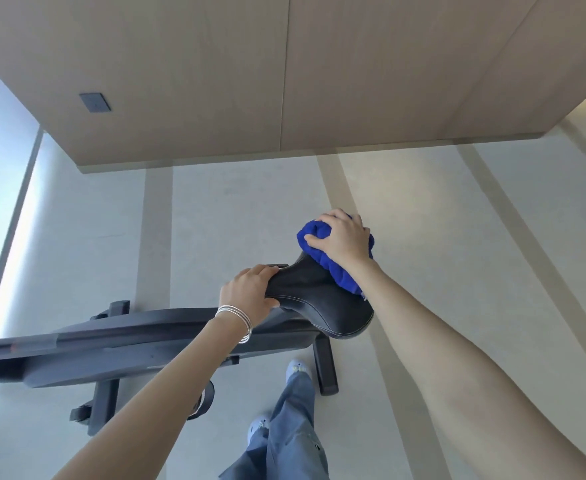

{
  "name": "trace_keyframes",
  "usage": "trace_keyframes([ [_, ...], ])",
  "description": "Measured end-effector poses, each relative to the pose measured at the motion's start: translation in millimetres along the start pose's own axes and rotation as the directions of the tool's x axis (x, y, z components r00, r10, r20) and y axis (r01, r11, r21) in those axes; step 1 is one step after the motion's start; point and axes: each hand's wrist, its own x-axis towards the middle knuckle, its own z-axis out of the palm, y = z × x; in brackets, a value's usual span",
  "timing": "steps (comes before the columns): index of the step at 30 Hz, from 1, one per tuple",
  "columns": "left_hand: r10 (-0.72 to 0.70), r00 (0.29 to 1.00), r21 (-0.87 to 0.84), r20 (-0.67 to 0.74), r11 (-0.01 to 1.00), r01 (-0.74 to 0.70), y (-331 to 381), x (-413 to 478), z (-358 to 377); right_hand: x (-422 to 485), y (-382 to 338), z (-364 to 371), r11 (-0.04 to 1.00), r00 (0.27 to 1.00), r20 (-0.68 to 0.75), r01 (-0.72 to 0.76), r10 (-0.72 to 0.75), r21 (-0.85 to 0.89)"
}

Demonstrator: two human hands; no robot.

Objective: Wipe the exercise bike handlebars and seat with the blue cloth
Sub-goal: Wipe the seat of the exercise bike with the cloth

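Blue cloth [340, 271] sat bunched on the wide rear end of the black seat [322, 303], its far part spilling over the seat's far edge. Right hand [345, 242] pressed down on it, grip closed round a wad of cloth; most of the cloth was hidden under the palm. Left hand [250, 294] clamped the seat's narrow nose, thumb on the near side, fingers over the top; silver bangles [237, 318] on that wrist. Bike frame [118, 344] ran off the left edge, so handlebars weren't visible; the left forearm covered part of the frame and pedal area. Rear foot bar [326, 365] stood on the pale floor [457, 237]. Open floor right of & beyond the seat, up to the wood wall [284, 81]. Person's legs [291, 427] stood just near the foot bar.
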Motion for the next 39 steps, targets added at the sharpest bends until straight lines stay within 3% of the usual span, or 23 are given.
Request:
trace_keyframes([
  [10, -0.029, 1.000, -0.040, -0.002, 0.999, 0.029, 5, -4, -2, -78, 31, -8, 0.976, 0.941, -0.311, 0.181, -0.137, 0.117],
  [16, -0.041, 0.998, -0.090, -0.037, 0.995, 0.037, 3, -6, -2, -133, 41, 7, 0.986, 0.865, -0.502, 0.070, 0.016, 0.152],
  [22, -0.051, 0.998, -0.073, -0.030, 0.996, 0.049, 4, -2, 0, -153, 22, 20, 0.994, 0.843, -0.534, -0.011, 0.069, 0.111],
  [28, -0.053, 0.998, -0.071, -0.041, 0.996, 0.050, 4, 0, 2, -90, 17, -4, 0.997, 0.896, -0.439, 0.073, -0.069, -0.008],
  [33, -0.051, 0.998, -0.052, -0.021, 0.997, 0.050, 7, 2, 2, -26, 6, -8, 1.000, 0.978, -0.207, -0.017, 0.019, 0.013],
  [36, -0.042, 0.999, -0.039, -0.003, 0.998, 0.042, 7, 2, 2, -9, 2, -4, 0.997, 0.995, -0.069, 0.071, -0.073, -0.035],
  [39, 0.010, 1.000, -0.062, 0.029, 0.998, -0.008, -3, -1, 1, -27, 2, -7, 0.986, 0.983, -0.071, 0.168, -0.168, -0.011],
])
